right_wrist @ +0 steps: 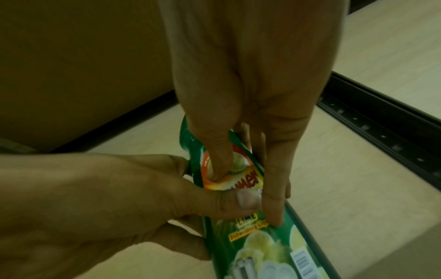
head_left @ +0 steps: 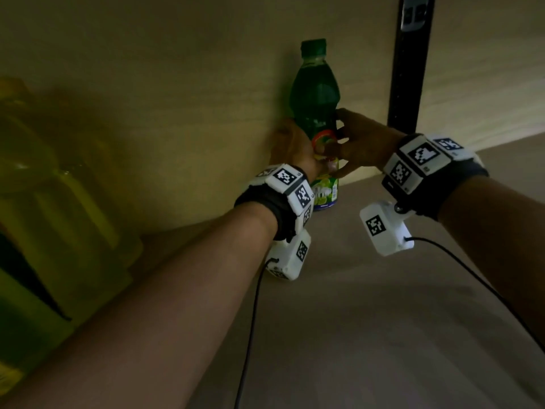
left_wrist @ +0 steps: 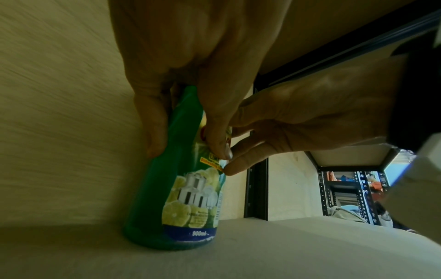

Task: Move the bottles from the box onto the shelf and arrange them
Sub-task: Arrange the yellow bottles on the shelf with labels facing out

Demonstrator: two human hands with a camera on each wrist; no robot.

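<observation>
Hands — "900ml" lime bottle

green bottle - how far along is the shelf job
Done: the green bottle stands upright on the shelf against the back wall. In hand: the left hand and right hand both grip its middle, apparently positioning it. Left: letting go. The box is out of view, so remaining bottles are unknown.

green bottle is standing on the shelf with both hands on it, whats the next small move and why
Probably let go with both hands: the green bottle stands upright on the shelf near the back wall, left hand and right hand gripping its middle.
</observation>
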